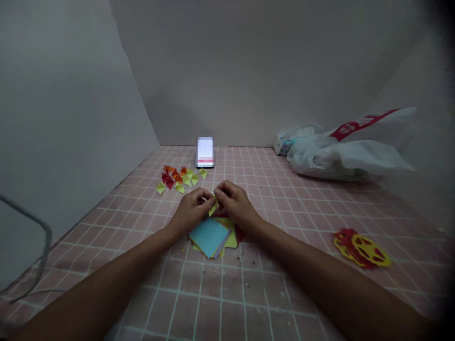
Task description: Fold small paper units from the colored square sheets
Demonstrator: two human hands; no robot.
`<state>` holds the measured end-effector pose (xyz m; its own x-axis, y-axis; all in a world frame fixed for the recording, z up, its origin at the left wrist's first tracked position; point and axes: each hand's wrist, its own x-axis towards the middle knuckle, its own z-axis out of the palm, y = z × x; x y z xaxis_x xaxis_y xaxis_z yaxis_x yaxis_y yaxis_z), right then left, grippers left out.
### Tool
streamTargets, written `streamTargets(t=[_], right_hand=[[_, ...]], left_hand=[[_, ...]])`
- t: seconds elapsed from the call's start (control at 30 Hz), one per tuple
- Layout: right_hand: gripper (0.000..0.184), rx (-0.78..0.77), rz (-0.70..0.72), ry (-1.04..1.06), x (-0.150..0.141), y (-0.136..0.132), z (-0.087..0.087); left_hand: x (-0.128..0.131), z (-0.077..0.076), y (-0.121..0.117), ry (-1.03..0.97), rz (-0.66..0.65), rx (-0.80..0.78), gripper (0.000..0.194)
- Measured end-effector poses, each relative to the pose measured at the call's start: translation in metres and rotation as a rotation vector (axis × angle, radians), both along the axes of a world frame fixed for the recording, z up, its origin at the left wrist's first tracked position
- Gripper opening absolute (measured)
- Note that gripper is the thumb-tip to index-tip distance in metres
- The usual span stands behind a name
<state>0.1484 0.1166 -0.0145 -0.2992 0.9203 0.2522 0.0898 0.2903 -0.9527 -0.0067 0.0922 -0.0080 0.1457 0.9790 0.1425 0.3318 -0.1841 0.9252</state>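
Observation:
A small piece of folded yellow paper [213, 207] is pinched between my two hands, above the middle of the table. My left hand [192, 208] grips it from the left with thumb and fingers. From the other side, my right hand [232, 203] is closed on it, its fingertips close to those of the left. Just below lies a stack of coloured paper squares [210, 237], a blue sheet on top with yellow, purple and red ones showing at the edges. Beyond my left hand sit several small folded paper pieces [177, 177] in yellow, orange and red.
A lit phone [205, 152] stands upright near the back wall. At the back right rests a white plastic bag [327, 156] beside a small box [282, 144]. Red and yellow paper cut-outs [369, 251] lie at the right. A grey cable [46, 246] hangs at the left.

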Motion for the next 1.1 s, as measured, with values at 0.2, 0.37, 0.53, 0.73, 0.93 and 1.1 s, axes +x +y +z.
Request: streamTargets(t=[0.2,0.37,0.53,0.73,0.93,1.1], right_hand=[[0.019,0.114,0.005,-0.127,0.002,0.000,0.004],[0.017,0.213,-0.164,-0.188,0.003,-0.002,0.007],[0.019,0.200,-0.302,-0.099,0.003,-0.002,0.006],[0.016,0.089,-0.201,0.013,-0.004,-0.007,0.004],[0.011,0.005,-0.108,0.123,-0.008,-0.008,0.001],[0.013,-0.022,-0.090,0.134,-0.009,-0.011,0.000]], left_hand=[[-0.001,0.008,0.000,0.172,-0.012,0.141,0.010],[0.001,0.006,-0.001,-0.017,0.061,0.054,0.020],[0.004,-0.002,-0.002,-0.150,0.038,-0.039,0.032],[0.005,0.000,-0.002,-0.254,0.105,-0.050,0.026],[0.000,0.002,-0.001,-0.302,0.130,-0.007,0.025],[0.000,0.000,0.000,-0.304,0.164,-0.006,0.023]])
